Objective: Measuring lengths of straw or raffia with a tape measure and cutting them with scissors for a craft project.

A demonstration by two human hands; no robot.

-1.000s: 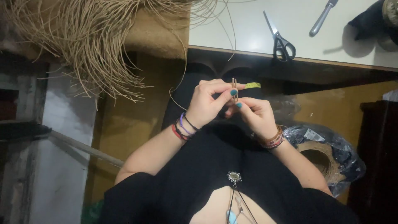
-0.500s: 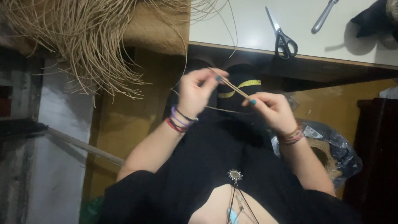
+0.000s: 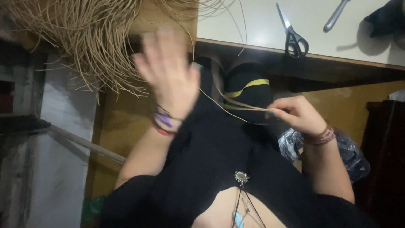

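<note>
My right hand (image 3: 295,113) pinches the end of thin tan straw strands (image 3: 240,107) over my lap, in front of my black-clad knees. A yellow tape measure (image 3: 249,85) lies across one knee. My left hand (image 3: 168,74) is raised and blurred, fingers spread, near the big bundle of tan straw (image 3: 84,38) that hangs off the table at the upper left. One strand runs from around the left hand down to the right hand; whether the left hand grips it is not clear.
Black-handled scissors (image 3: 293,36) and a metal tool (image 3: 335,17) lie on the white tabletop (image 3: 253,25). A dark object (image 3: 388,17) sits at the table's far right. A plastic bag (image 3: 350,152) lies beside my right leg. A wooden bar (image 3: 84,143) slants at left.
My hands were together working a small piece at my knees. They have drawn apart: the left hand swept up and left toward the straw bundle, and the right hand moved right, holding the strands.
</note>
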